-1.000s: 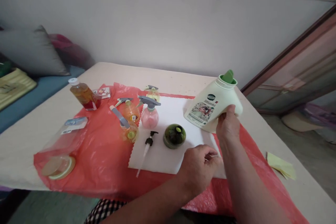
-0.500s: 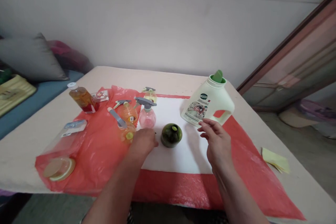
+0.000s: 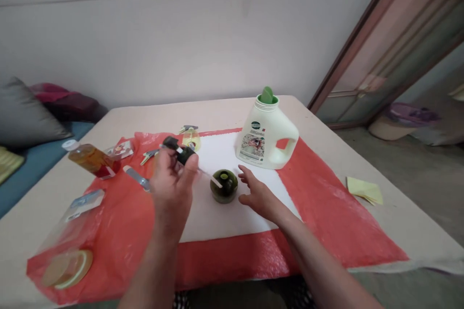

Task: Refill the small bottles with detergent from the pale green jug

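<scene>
Your left hand (image 3: 173, 188) is closed around a black plastic pump (image 3: 180, 150), and its thin white tube points at the round dark green bottle (image 3: 224, 186) on the smooth white sheet (image 3: 224, 217). Your right hand (image 3: 258, 195) lies open and holds nothing, just beside that bottle.

Both forearms are bare, with no sleeves, and the left hand (image 3: 170, 188) and right hand (image 3: 259, 195) wear no gloves.

The pump head (image 3: 180, 150) in my left hand (image 3: 170, 188) looks like glossy black plastic. The green bottle (image 3: 224, 186) seems smooth, perhaps glass. Beneath lie matt white paper (image 3: 217, 217) and crinkled red plastic sheet (image 3: 326, 222).
</scene>
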`<action>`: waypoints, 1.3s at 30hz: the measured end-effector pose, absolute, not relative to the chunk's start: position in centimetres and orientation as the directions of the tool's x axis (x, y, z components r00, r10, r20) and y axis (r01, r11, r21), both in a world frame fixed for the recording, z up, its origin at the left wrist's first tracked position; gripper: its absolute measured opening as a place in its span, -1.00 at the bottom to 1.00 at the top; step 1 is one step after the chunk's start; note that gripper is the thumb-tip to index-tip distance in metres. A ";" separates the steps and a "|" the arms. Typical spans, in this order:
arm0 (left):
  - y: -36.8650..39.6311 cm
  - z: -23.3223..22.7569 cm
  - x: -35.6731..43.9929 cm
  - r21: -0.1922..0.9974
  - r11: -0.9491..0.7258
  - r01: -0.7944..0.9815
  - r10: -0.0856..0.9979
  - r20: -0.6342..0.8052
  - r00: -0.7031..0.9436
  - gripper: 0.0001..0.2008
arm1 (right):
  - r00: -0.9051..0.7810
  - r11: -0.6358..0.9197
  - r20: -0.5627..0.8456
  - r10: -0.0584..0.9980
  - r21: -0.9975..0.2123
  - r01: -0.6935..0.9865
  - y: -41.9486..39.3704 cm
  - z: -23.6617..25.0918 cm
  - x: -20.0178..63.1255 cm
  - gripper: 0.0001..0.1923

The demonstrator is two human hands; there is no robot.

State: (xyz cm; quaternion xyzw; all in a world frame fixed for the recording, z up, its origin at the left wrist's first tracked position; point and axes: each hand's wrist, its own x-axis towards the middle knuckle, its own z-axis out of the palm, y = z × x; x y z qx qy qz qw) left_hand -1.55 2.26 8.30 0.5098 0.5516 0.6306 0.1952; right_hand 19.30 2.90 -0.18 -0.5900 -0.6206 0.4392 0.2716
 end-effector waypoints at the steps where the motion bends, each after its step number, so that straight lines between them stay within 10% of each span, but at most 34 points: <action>1: 2.3 7.6 -0.9 0.899 -0.326 0.293 0.812 0.425 -0.400 -0.70 | -0.151 -0.084 -0.181 0.972 -0.865 0.495 2.9 -0.2 19.4 -0.04; 15: 2.5 3.1 1.9 0.771 -0.299 0.561 0.874 0.458 -0.164 -0.72 | -0.239 0.054 -0.100 0.966 -0.823 0.566 2.5 -1.6 18.3 -0.04; 28: 3.9 2.6 1.7 0.984 -0.152 0.090 0.969 0.166 -0.181 -0.76 | -0.132 0.060 -0.003 0.991 -0.880 0.470 3.3 -3.4 15.2 -0.02; 39: 3.7 4.1 0.9 0.912 0.003 -0.411 0.993 -0.051 -0.106 -0.68 | -0.073 0.242 0.232 0.970 -0.892 0.381 1.3 0.4 16.1 -0.18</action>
